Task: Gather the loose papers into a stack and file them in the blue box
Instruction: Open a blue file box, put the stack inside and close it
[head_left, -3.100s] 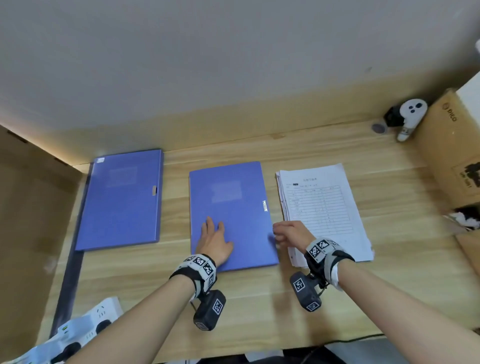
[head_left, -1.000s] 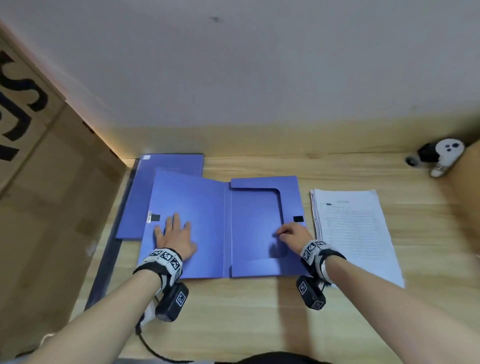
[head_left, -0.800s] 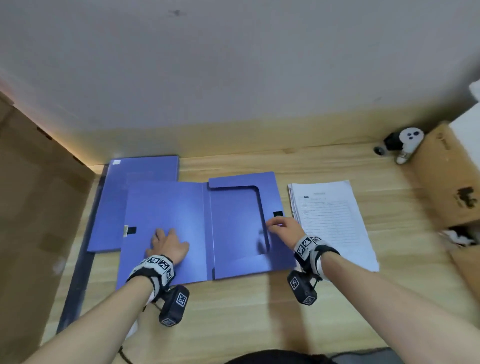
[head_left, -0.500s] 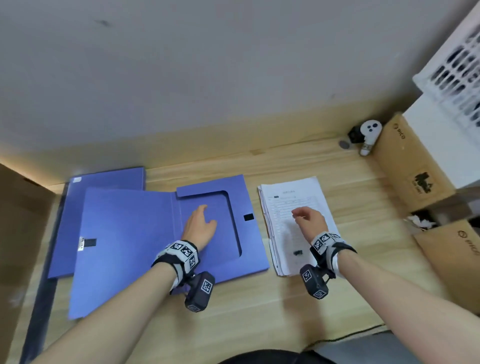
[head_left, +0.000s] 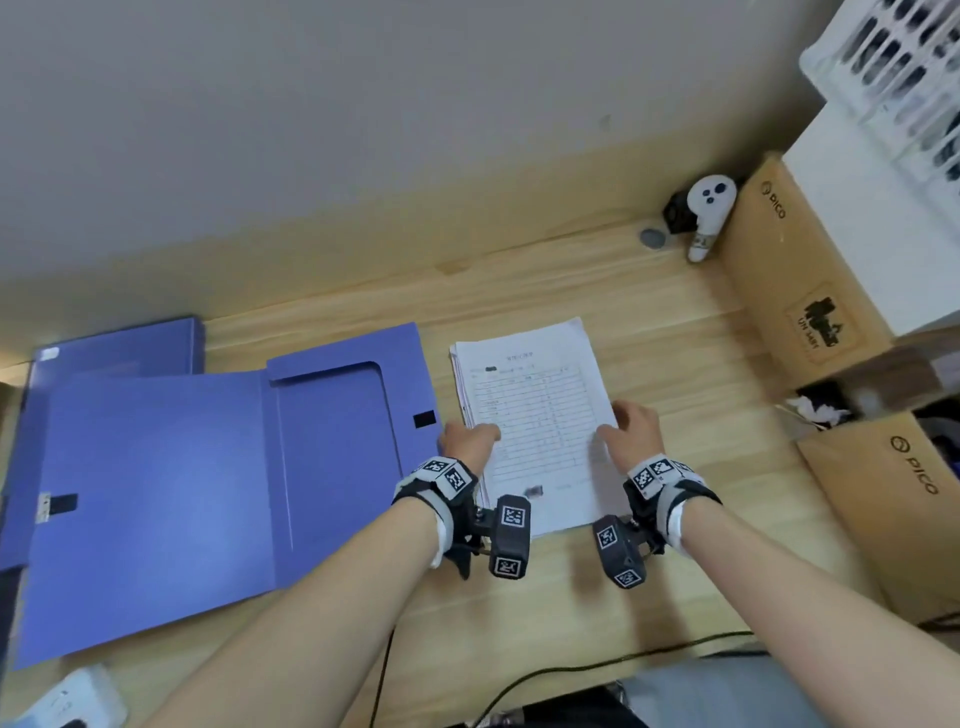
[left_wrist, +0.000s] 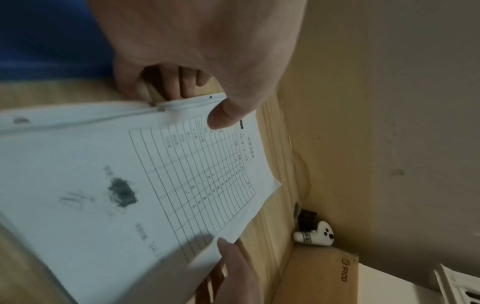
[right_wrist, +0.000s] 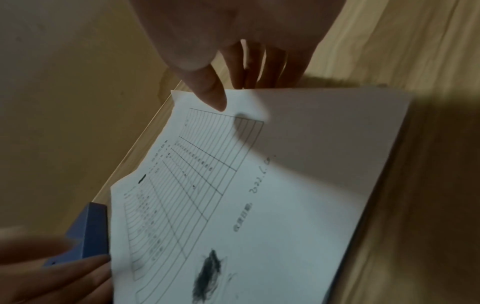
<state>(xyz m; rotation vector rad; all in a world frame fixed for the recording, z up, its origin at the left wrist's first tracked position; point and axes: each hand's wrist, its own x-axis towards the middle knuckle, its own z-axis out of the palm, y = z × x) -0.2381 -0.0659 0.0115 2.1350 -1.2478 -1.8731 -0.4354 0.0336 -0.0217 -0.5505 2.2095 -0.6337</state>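
A stack of printed white papers (head_left: 530, 410) lies on the wooden desk, right of the open blue box (head_left: 332, 447), whose lid (head_left: 150, 493) is folded out to the left. My left hand (head_left: 470, 441) grips the stack's left edge. In the left wrist view its thumb (left_wrist: 223, 115) lies on top and its fingers (left_wrist: 176, 86) curl under the papers (left_wrist: 103, 185). My right hand (head_left: 631, 431) grips the right edge. The right wrist view shows its thumb (right_wrist: 210, 92) on the papers (right_wrist: 259, 195) and its fingers (right_wrist: 259, 67) behind the edge.
A second, closed blue box (head_left: 114, 348) lies behind the open lid. Cardboard boxes (head_left: 795, 270) (head_left: 893, 499) line the right side, with a white controller (head_left: 706, 208) by the wall and a white crate (head_left: 893, 62) above. A power strip (head_left: 78, 696) and a cable (head_left: 597, 665) lie at the front edge.
The blue box was opened. My left hand then left the box's tray for the papers' left edge, and my right hand slid from the top sheet to the right edge.
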